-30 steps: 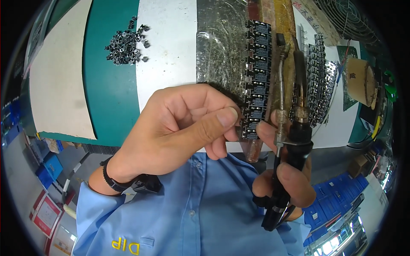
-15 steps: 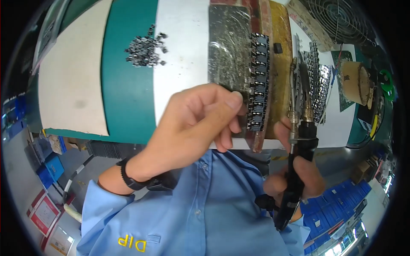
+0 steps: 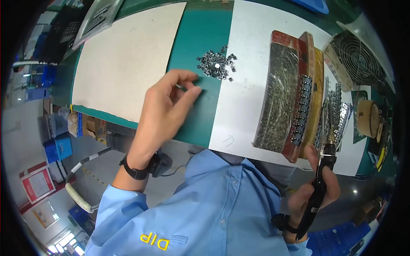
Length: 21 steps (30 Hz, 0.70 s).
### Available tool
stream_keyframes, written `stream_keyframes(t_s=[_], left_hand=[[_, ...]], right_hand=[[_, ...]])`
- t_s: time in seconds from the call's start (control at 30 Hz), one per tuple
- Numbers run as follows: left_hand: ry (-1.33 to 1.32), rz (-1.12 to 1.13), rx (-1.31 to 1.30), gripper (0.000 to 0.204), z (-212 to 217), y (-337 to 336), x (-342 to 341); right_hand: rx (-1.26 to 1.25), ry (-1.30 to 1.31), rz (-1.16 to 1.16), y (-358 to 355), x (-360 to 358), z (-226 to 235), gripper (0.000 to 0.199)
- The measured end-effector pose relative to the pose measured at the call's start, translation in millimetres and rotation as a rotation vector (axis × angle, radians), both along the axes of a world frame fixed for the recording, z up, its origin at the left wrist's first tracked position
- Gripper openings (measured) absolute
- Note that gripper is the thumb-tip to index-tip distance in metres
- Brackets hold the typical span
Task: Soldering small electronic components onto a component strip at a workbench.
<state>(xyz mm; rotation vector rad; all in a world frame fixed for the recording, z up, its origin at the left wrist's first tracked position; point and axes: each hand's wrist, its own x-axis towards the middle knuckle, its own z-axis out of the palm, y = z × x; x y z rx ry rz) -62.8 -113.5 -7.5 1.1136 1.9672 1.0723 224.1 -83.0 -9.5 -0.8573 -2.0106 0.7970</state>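
Note:
My left hand [image 3: 166,109] hovers over the green mat [image 3: 194,36], just below and left of a pile of small black and silver components [image 3: 213,65]. Its thumb and forefinger are bent with a gap between them, and nothing shows in them. My right hand [image 3: 314,187] is wrapped round the black handle of a soldering iron [image 3: 316,196] with a metal guide tube along its side. The iron's tip points away from me, beside a long block fixture [image 3: 279,98]. Along that fixture stands a row of small black parts [image 3: 302,111].
White sheets [image 3: 241,102] and a beige board [image 3: 124,64] lie on the bench. Metal strips [image 3: 337,106], a tape roll [image 3: 368,118] and a round fan [image 3: 358,53] are at the right. A tray [image 3: 98,19] sits far left, a blue bin edge [image 3: 316,5] at the back.
My left hand has gone from the fixture's near end leftward to beside the component pile, its thumb and forefinger now apart. The view has shifted left. The right hand still grips the soldering iron.

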Motion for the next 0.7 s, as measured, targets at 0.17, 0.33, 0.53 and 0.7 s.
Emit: stream_keyframes(t_s=[0.17, 0.33, 0.53, 0.7], left_hand=[[0.282, -0.194, 0.093, 0.012, 2, 22, 8], [0.494, -0.421, 0.161, 0.01, -4, 43, 7], [0.475, -0.436, 0.186, 0.009, -3, 53, 15], [0.472, -0.502, 0.202, 0.008, -3, 56, 15]], right_hand=[[-0.003, 0.018, -0.035, 1, -4, 2, 0.039], [-0.024, 0.004, -0.04, 4, -2, 8, 0.039], [-0.048, 0.056, 0.006, 10, 1, 7, 0.039], [-0.02, 0.08, 0.0, 10, -1, 7, 0.042]])
